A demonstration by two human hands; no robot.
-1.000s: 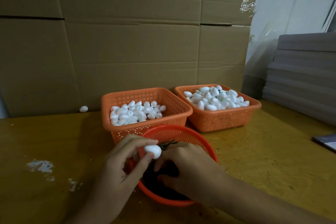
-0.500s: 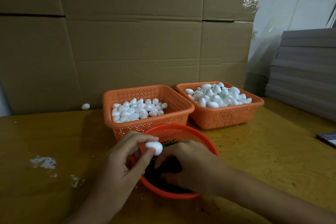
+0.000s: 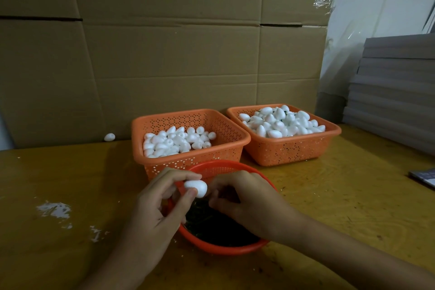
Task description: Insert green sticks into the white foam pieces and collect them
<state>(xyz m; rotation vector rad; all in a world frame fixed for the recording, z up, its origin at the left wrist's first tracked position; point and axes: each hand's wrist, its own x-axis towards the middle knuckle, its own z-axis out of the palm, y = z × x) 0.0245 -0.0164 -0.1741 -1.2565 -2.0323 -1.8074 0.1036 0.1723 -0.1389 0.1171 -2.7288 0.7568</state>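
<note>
My left hand point(image 3: 160, 207) pinches a white egg-shaped foam piece point(image 3: 196, 188) between thumb and fingers, over the round orange bowl point(image 3: 223, 246) that holds dark green sticks point(image 3: 207, 221). My right hand point(image 3: 244, 200) has its fingers curled right beside the foam piece, fingertips touching it; whether it holds a stick I cannot tell. Behind the bowl, a left orange basket point(image 3: 235, 134) holds plain foam pieces. A right orange basket point(image 3: 294, 146) holds a fuller heap of foam pieces with dark green showing between them.
A wall of cardboard boxes point(image 3: 164, 54) stands behind the yellow table point(image 3: 341, 195). One loose foam piece point(image 3: 109, 137) lies by the cardboard at the left. White crumbs point(image 3: 55, 209) spot the table's left. Grey stacked sheets point(image 3: 395, 92) rise at the right, with a dark booklet point(image 3: 423, 178) near them.
My right hand has risen out of the bowl's sticks and come up against the foam piece. My left hand keeps its pinch on the foam piece.
</note>
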